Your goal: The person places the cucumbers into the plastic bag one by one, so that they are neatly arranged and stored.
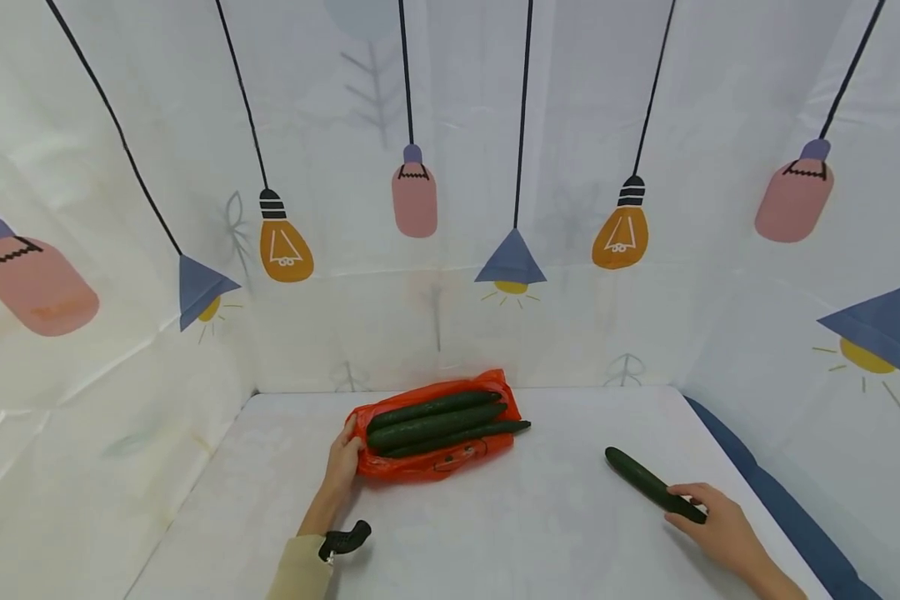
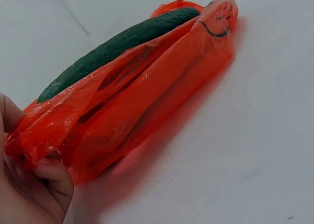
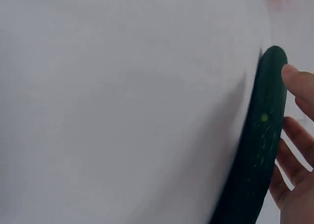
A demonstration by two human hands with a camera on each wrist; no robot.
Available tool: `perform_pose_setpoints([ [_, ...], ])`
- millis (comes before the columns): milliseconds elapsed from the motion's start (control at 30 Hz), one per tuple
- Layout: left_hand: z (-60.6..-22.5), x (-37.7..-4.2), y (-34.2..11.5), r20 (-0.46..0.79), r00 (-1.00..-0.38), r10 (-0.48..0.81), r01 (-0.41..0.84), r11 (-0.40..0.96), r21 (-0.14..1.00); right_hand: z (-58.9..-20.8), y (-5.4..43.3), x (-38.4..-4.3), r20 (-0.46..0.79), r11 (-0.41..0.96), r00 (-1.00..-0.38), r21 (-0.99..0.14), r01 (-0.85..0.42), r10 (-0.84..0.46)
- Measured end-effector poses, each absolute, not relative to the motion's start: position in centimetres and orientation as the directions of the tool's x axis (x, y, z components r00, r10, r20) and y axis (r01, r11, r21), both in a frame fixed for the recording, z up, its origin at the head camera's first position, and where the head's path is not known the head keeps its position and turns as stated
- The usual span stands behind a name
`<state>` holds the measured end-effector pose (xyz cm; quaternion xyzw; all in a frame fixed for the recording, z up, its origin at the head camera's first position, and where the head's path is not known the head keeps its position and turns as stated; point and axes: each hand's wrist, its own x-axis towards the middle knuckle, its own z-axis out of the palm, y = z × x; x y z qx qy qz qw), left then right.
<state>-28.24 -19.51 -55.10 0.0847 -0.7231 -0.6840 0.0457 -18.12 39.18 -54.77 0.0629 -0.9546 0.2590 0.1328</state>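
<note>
My left hand (image 1: 345,457) grips the left edge of a red plastic bag (image 1: 438,473), its film bunched between thumb and fingers in the left wrist view. Three dark green cucumbers (image 1: 437,425) lie side by side in the bag's opening; one tip pokes out past the right side. In the left wrist view a cucumber (image 2: 113,50) shows above the bag's folded side, which bears a drawn smile. Over at the right, my right hand (image 1: 720,525) holds a single cucumber (image 1: 641,477) near its closer end, thumb and fingers on opposite sides. Its other end points toward the back left.
The white table (image 1: 540,533) runs back to a white curtain (image 1: 450,325) printed with hanging lamps, which also encloses both sides. Dark blue fabric (image 1: 780,500) lies beyond the table's right edge. A black strap (image 1: 345,540) sits on the left wrist.
</note>
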Motion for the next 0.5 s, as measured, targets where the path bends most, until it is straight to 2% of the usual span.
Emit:
perform_pose_setpoints([
  [300,-55.1,-28.3,-19.4,-0.058,-0.980,-0.190,-0.069,0.050,0.996,-55.6,41.6,-17.6,0.045,0.834,-0.998,-0.552,0.019,0.053],
  [500,-54.9,-27.9,-19.3,-0.041,-0.982,-0.184,-0.051,0.049,0.997,-56.3,42.3,-17.2,-0.011,0.831,-0.998,-0.553,0.055,0.059],
])
